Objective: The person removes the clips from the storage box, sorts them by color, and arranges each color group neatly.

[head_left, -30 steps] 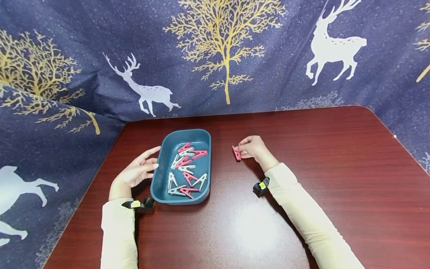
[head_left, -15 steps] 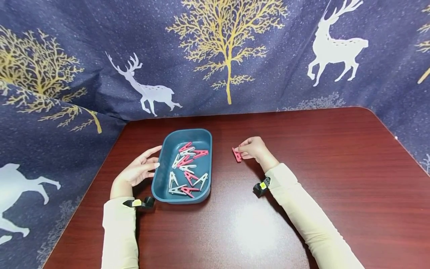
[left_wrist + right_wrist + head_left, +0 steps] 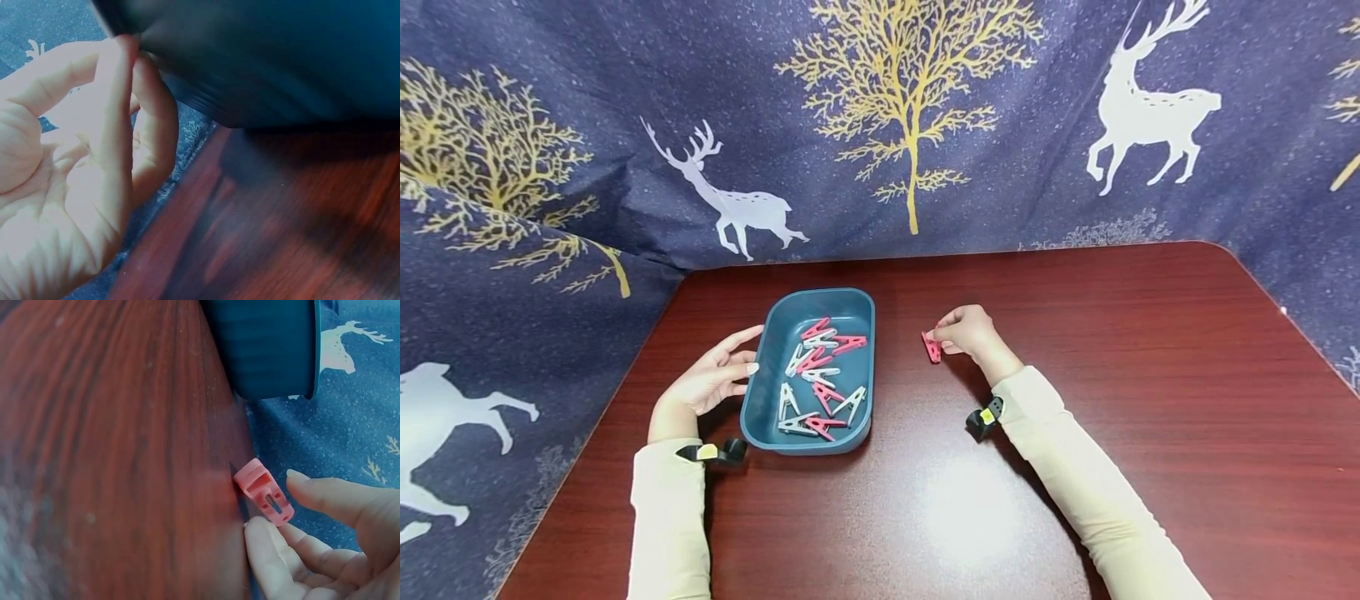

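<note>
A blue-teal plastic box stands on the table left of centre in the head view, with several red and white clothespins lying in it. My left hand is at the box's left side, its fingertips touching the outer wall, thumb near the other fingers. To the right of the box, a red clothespin is at the fingertips of my right hand. In the right wrist view this clothespin touches a fingertip below it, while the thumb appears apart from it.
The dark red wooden table extends to the right and toward the front. Behind it hangs a blue cloth with deer and trees. A black wrist camera is strapped to each sleeve, the left one close to the box's near corner.
Both hands and the box hold nearly the same places, with a slight shift of the whole view. The red clothespin at the right hand sits slightly lower and turned a little.
</note>
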The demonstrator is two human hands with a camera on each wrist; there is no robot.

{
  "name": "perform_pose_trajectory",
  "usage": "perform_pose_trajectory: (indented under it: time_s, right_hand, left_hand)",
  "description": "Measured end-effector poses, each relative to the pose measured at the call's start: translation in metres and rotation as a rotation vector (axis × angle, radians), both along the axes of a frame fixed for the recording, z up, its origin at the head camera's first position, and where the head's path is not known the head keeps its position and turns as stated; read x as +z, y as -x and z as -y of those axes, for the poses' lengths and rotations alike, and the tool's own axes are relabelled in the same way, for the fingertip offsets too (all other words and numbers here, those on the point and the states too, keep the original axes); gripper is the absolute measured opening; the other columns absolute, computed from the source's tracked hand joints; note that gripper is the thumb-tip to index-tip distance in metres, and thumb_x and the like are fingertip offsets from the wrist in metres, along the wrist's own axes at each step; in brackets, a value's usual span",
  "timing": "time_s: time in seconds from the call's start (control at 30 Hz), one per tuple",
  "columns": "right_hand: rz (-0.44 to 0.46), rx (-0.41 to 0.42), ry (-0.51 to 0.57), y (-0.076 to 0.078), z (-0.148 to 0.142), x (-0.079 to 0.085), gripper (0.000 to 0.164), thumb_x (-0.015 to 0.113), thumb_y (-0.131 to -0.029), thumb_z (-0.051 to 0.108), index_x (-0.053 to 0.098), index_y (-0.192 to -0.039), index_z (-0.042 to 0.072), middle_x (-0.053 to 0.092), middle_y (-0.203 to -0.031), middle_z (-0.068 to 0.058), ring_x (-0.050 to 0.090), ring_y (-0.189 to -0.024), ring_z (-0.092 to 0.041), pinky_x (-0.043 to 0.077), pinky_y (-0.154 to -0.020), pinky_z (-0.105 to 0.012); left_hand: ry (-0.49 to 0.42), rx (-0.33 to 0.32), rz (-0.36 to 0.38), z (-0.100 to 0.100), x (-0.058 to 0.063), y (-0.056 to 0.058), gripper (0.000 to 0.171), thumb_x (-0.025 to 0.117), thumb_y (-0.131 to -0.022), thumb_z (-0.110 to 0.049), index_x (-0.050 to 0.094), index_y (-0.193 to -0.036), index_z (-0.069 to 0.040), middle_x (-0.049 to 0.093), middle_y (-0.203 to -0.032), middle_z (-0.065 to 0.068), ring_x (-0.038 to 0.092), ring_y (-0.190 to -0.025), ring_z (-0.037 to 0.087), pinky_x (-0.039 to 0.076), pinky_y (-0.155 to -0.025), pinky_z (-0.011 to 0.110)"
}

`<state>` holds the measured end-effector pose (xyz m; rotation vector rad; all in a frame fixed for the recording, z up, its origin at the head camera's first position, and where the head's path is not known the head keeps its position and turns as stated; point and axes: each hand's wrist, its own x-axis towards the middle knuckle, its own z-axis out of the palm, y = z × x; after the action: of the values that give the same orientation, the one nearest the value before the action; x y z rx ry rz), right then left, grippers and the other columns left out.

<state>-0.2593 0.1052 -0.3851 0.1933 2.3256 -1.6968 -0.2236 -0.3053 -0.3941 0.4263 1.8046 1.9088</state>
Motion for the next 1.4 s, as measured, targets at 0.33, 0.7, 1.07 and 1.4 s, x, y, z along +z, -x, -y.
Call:
perform_pose_trajectory:
  time_s: [0.33, 0.7, 1.07, 1.4]
  right_hand:
    - [-0.093, 0.023, -0.220, -0.005, 0.003, 0.011, 0.028, 0.075, -0.077, 0.012, 0.065, -0.097, -0.005, 0.067, -0.072, -0.009, 0.061, -0.056, -0.007, 0.052, -0.054, -0.018]
    - [-0.243, 0.106, -0.384, -0.005, 0.004, 0.029, 0.026, 0.076, -0.075, 0.020, 0.067, -0.090, 0.001, 0.068, -0.070, -0.008, 0.065, -0.062, -0.016, 0.048, -0.060, -0.025]
    - [-0.331, 0.235, -0.412, -0.009, 0.014, 0.045, 0.037, 0.073, -0.080, 0.022, 0.064, -0.106, -0.002, 0.071, -0.097, -0.018, 0.067, -0.086, -0.026, 0.051, -0.081, -0.038]
    - [-0.396, 0.367, -0.423, -0.014, 0.030, 0.067, 0.033, 0.074, -0.080, 0.020, 0.065, -0.104, 0.000, 0.072, -0.098, -0.015, 0.067, -0.092, -0.025, 0.048, -0.091, -0.040]
  left_hand:
    - [0.037, 0.011, -0.001, 0.005, 0.002, -0.005, 0.061, 0.041, -0.097, 0.006, 0.020, -0.151, -0.014, 0.065, -0.107, 0.001, 0.067, -0.095, 0.015, 0.056, -0.081, 0.033]
    - [0.107, 0.051, 0.011, 0.003, 0.007, -0.002, 0.061, 0.045, -0.097, 0.004, 0.022, -0.150, -0.016, 0.066, -0.104, 0.000, 0.067, -0.090, 0.013, 0.056, -0.078, 0.031]
    - [0.104, 0.042, 0.031, 0.001, 0.007, 0.000, 0.064, 0.044, -0.097, 0.004, 0.017, -0.151, -0.014, 0.065, -0.108, 0.002, 0.067, -0.093, 0.014, 0.056, -0.080, 0.032]
    - [0.105, 0.001, -0.021, 0.002, 0.006, 0.004, 0.063, 0.051, -0.096, -0.003, 0.023, -0.150, -0.019, 0.065, -0.109, 0.003, 0.067, -0.094, 0.014, 0.056, -0.080, 0.031]
